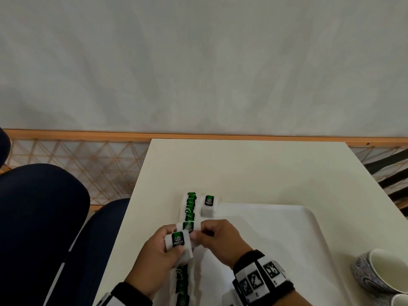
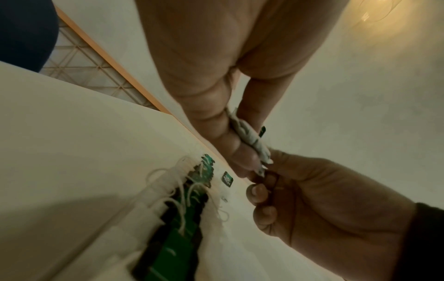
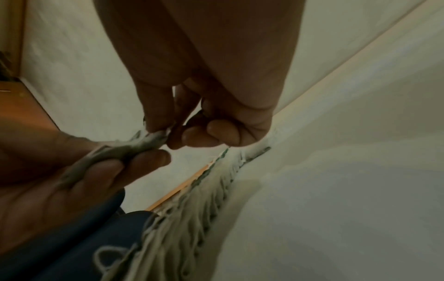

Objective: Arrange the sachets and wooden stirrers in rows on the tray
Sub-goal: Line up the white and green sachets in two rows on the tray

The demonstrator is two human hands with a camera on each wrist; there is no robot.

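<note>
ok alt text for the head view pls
Both hands, left hand and right hand, pinch green tea sachets above a row of sachets along the white tray's left edge; cups stand at right.

Your tea bags (image 1: 178,239) look like soft matt paper with glossy green tags, tray (image 1: 287,228) smooth white plastic, table (image 1: 242,168) matt cream.

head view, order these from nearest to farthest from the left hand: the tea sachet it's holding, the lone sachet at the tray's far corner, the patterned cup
1. Held sachet: gripped in the left hand.
2. Lone sachet: ahead, at the tray's far-left corner.
3. Patterned cup: far right, beside the tray.
</note>
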